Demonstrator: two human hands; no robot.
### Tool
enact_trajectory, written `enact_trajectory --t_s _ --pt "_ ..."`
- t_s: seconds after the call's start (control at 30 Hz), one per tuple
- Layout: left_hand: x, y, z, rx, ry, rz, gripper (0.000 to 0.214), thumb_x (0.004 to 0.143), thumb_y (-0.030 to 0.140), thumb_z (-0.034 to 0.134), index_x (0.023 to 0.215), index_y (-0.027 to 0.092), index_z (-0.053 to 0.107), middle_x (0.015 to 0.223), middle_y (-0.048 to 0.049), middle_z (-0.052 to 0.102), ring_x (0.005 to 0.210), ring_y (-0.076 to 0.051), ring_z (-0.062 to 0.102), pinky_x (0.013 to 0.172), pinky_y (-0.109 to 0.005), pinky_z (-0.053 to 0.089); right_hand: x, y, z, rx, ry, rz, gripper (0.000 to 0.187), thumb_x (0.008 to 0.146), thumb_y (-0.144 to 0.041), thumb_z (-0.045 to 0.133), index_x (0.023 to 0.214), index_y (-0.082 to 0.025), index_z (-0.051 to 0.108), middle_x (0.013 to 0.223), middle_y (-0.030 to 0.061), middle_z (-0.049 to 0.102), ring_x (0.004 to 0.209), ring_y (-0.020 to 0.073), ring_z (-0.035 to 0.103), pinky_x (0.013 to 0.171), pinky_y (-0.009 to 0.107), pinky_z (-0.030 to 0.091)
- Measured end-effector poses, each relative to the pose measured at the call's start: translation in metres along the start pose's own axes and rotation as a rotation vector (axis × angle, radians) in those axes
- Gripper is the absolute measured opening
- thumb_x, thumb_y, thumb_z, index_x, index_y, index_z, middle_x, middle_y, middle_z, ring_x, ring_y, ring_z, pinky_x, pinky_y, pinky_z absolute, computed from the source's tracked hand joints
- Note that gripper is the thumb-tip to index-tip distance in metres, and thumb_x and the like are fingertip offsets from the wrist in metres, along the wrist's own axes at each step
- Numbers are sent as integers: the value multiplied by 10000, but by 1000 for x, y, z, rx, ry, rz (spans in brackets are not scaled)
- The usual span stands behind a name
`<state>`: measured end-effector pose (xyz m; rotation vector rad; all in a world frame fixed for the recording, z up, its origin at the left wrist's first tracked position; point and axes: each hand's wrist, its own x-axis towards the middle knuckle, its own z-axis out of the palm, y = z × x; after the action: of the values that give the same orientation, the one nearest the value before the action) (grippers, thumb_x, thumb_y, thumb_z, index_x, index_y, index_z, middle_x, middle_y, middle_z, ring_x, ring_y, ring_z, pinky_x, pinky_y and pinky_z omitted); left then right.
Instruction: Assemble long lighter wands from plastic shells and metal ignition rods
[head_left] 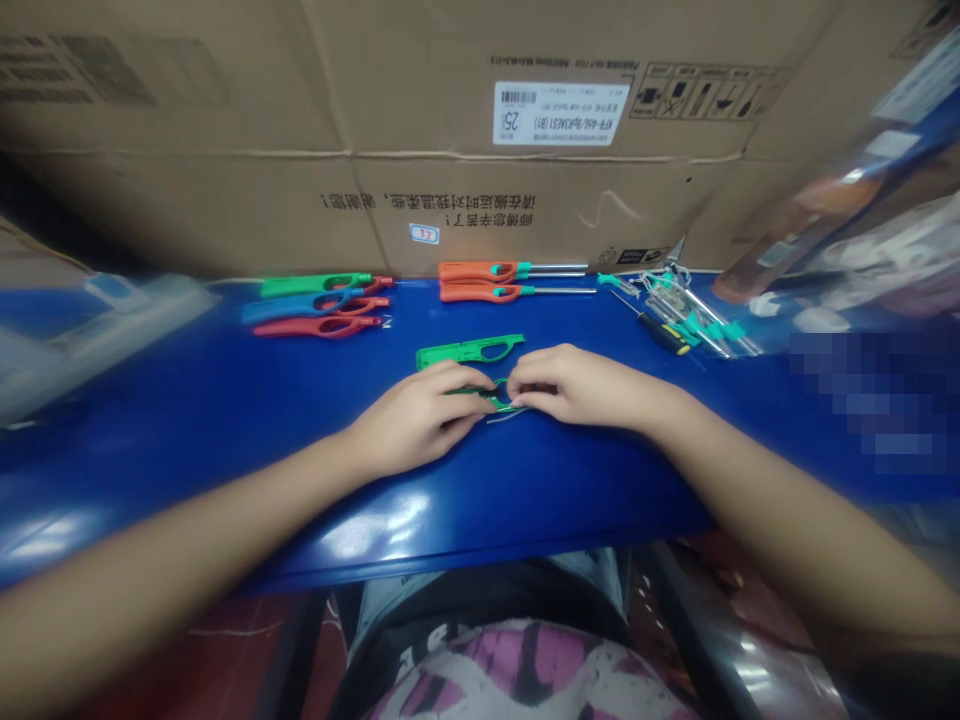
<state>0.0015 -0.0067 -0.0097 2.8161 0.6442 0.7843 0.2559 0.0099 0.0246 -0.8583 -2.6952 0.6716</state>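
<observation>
My left hand (424, 418) is closed on a green lighter handle shell (501, 404), low over the table in front of me. At the shell's right end, the fingers of my right hand (577, 388) are pinched together on it. Both hands cover much of the shell, so the parts inside cannot be made out. A thin pale wire or strip (504, 418) shows just below the fingertips. Right behind my hands lies another green handle shell (457, 353), with its finger loop to the right.
Coloured handle shells (315, 308) lie at back left, beside orange lighters (472, 292) with metal tubes. Back right are loose metal tubes with teal ends (705, 312) and a yellow-black screwdriver (665, 333). A cardboard box (247, 120) walls off the blue table (555, 490).
</observation>
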Motion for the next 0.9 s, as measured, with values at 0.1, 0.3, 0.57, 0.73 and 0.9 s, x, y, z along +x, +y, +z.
enact_trajectory --t_s 0.1,0.3,0.57,0.73,0.9 --pt "0 0 0 5 -11 9 228 994 153 556 1084 213 757 1213 -96 702 1099 -226 665 948 -373 555 1 -1 0 -15 -2 17 130 918 -96 593 853 -165 682 871 42 686 787 157 596 739 265 421" --pt "0 0 1 -9 6 -1 230 998 162 555 1110 210 751 1192 -100 710 1093 -223 674 961 -378 559 2 -1 1 -19 14 44 118 896 -93 617 826 -164 681 846 35 686 749 145 583 703 253 403" --pt "0 0 2 -11 3 8 229 1010 168 544 1096 192 755 1195 -107 711 1083 -227 670 949 -384 561 3 1 5 -2 42 72 139 918 -194 672 785 -151 678 770 19 636 677 122 535 652 249 374" --pt "0 -1 3 -17 6 13 230 1001 158 550 1100 197 755 1200 -106 707 1096 -228 663 950 -382 557 5 -2 5 17 55 126 138 880 -196 721 758 -147 681 719 3 628 651 111 538 632 240 374" --pt "1 -1 4 -29 22 11 217 998 157 556 1104 185 744 1179 -107 707 1084 -226 650 951 -380 554 5 -5 6 25 65 185 109 856 -187 725 761 -146 688 689 -4 630 632 107 544 610 238 368"
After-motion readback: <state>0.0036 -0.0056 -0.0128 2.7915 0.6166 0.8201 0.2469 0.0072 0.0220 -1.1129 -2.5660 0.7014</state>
